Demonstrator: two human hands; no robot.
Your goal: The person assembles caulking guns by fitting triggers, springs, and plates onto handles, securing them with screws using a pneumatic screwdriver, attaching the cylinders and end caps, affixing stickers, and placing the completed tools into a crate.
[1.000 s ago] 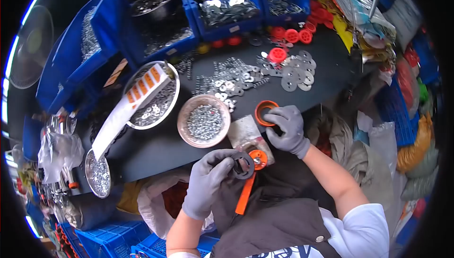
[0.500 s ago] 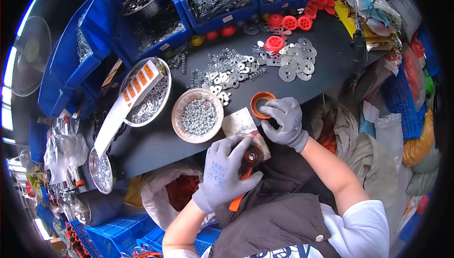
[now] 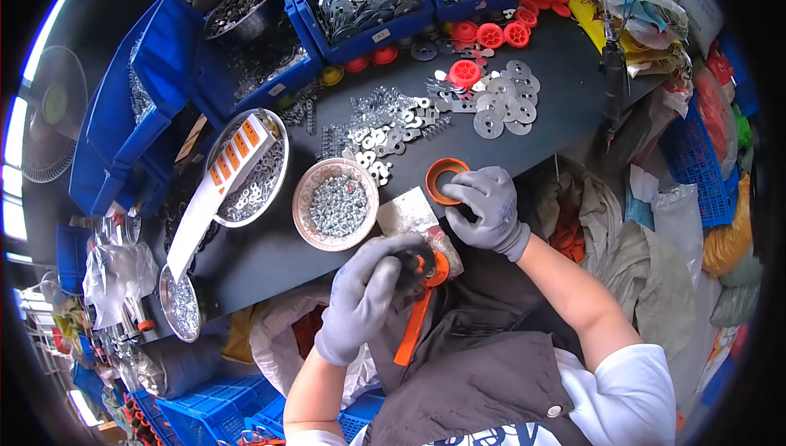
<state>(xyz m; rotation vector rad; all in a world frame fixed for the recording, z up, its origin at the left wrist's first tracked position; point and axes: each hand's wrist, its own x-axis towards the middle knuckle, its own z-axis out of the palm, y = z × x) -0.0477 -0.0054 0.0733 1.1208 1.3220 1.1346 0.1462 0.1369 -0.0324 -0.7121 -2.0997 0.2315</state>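
Observation:
My left hand [image 3: 360, 295], in a grey glove, is closed around a dark round part [image 3: 413, 264], blurred, with a small orange spot on it. Just to its right and below is an orange piece [image 3: 417, 323] with a ring-shaped head and a long flat handle, lying over the dark apron. Also gloved, my right hand [image 3: 489, 210] has curved fingers, with the thumb apart from them. Its fingertips are at the right rim of a small round orange dish [image 3: 431, 177]. Between the hands lies a worn, pale block [image 3: 409, 213] at the table edge.
A bowl of small metal fasteners [image 3: 299, 200] stands left of the block. Behind are springs [image 3: 372, 106], metal discs [image 3: 491, 123] and red wheels [image 3: 465, 74]. A metal dish of washers [image 3: 282, 172] carries a paper strip. Blue bins [image 3: 381, 35] line the back.
My left hand has turned and lifted the dark round part off the block, leaving the orange ring head exposed beside it. My right hand has stayed at the orange dish.

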